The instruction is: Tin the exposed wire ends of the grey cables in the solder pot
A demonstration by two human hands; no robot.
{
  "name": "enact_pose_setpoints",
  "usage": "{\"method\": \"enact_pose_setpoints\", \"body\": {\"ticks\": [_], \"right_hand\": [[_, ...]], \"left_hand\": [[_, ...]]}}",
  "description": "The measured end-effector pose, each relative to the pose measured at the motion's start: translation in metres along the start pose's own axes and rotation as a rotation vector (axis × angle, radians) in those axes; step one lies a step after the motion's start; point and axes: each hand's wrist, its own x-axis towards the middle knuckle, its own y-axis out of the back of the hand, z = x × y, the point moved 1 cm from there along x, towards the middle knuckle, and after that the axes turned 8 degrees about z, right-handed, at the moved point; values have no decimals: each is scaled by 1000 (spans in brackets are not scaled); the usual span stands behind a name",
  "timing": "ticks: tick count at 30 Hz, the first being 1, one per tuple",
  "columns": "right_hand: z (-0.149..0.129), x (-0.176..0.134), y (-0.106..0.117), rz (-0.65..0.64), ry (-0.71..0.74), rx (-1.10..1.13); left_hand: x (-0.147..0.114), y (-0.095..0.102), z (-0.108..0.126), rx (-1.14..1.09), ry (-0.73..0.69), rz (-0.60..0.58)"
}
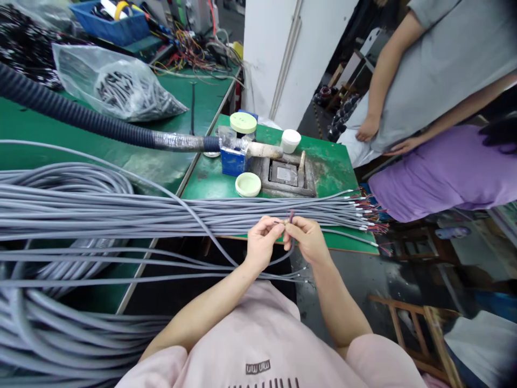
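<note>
My left hand and my right hand meet fingertip to fingertip at the front edge of the green bench. Between them is the end of a grey cable, which curves up into the right hand's pinch. Thin dark reddish wires stick up from this end. The left thumb and forefinger are closed on the thin wires, though the fingers partly cover them. Just beyond the hands lies a thick bundle of grey cables, with stripped, coloured wire ends at the right.
Behind the bundle are a solder pot, a pale green lid, a white tub and a black ribbed hose. Coiled cables fill the left. Two people stand at the right, one in a grey shirt.
</note>
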Motion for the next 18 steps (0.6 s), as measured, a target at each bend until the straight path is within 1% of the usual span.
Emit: {"method": "enact_pose_setpoints", "body": {"ticks": [2, 3, 5, 6, 7, 8, 9, 11, 14, 16, 18], "right_hand": [[8, -4, 1, -6, -1, 47], [11, -6, 1, 7, 2, 84], [16, -11, 1, 55, 3, 179], [18, -13, 0, 74, -4, 225], [18, -15, 0, 85, -15, 266], [18, -17, -1, 87, -27, 296], [18, -18, -1, 87, -37, 315], [16, -19, -1, 93, -46, 333], [13, -21, -2, 101, -37, 339], [13, -22, -5, 99, -24, 329], [13, -24, -8, 94, -16, 311]], "left_hand": [[2, 4, 6, 122, -148, 26], [2, 5, 10, 197, -249, 0], [0, 6, 13, 332, -458, -106], [-2, 6, 14, 380, -534, -162], [-3, 5, 13, 406, -577, -203], [-5, 5, 12, 411, -589, -222], [-6, 4, 10, 403, -574, -215], [-7, 4, 6, 348, -475, -170], [-6, 3, 2, 162, -213, -85], [-5, 2, 0, 52, -21, -95], [-5, 1, 0, 1, 120, -138]]}}
